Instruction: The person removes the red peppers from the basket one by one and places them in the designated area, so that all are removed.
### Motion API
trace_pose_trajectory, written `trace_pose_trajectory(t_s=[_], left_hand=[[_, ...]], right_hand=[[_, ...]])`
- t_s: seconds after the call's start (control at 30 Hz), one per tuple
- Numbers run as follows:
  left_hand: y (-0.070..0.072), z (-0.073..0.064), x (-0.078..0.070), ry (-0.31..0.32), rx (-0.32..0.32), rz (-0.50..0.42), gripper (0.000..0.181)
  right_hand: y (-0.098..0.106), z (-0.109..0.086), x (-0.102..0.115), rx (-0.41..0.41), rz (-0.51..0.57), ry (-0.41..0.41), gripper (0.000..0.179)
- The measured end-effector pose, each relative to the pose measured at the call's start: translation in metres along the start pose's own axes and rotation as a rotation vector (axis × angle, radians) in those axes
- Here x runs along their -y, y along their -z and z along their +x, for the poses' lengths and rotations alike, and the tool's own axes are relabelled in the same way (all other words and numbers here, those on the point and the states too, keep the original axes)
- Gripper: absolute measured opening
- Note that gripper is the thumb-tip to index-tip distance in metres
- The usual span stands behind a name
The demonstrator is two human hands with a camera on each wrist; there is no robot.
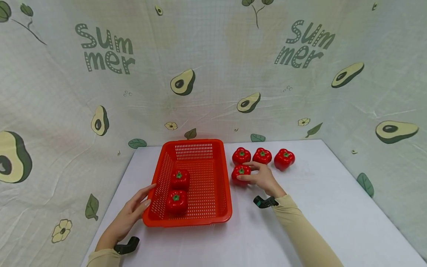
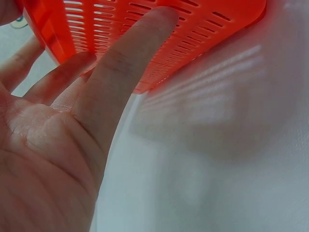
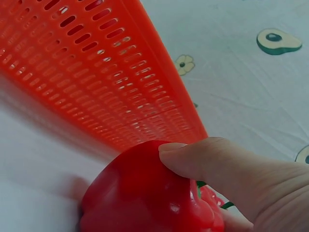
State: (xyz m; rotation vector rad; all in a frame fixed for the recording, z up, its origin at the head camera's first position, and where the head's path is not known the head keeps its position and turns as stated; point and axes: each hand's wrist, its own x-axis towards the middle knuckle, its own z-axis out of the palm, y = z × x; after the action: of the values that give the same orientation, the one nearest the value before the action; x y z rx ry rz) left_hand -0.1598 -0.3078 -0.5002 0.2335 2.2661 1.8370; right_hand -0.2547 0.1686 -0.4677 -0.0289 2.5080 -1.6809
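Observation:
My right hand (image 1: 261,178) grips a red bell pepper (image 1: 241,175) just right of the red plastic basket (image 1: 203,223). In the right wrist view, the thumb (image 3: 193,157) lies on top of that pepper (image 3: 145,193), beside the perforated basket wall (image 3: 96,63); most other fingers are hidden. My left hand (image 1: 128,213) rests its nearly straight fingers against the basket's left side. The left wrist view shows its thumb (image 2: 130,58) touching the slotted outer wall (image 2: 203,29). Two bell peppers, one farther back (image 1: 180,179) and one nearer (image 1: 176,201), sit inside the basket.
Behind the gripped pepper, three more bell peppers stand in a row on the white table (image 1: 320,207): left (image 1: 241,155), middle (image 1: 262,155) and right (image 1: 284,159). A cloth printed with avocados (image 1: 213,55) hangs behind and along both sides.

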Motion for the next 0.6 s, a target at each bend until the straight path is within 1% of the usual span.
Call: trace_pose_trajectory(t_s=[0.1, 0.4, 0.6], left_hand=[[0.0004, 0.0007, 0.0005, 0.001, 0.001, 0.006, 0.051], [0.0012, 0.0001, 0.0019, -0.007, 0.012, -0.004, 0.051], [0.0005, 0.0001, 0.0016, -0.033, 0.028, 0.013, 0.051]], right_hand=[[-0.0008, 0.0007, -0.0019, 0.000, 0.006, 0.016, 0.066], [-0.0018, 0.0007, -0.0030, -0.019, -0.004, 0.024, 0.069], [-0.0029, 0.0005, -0.0031, -0.032, -0.003, 0.031, 0.070]])
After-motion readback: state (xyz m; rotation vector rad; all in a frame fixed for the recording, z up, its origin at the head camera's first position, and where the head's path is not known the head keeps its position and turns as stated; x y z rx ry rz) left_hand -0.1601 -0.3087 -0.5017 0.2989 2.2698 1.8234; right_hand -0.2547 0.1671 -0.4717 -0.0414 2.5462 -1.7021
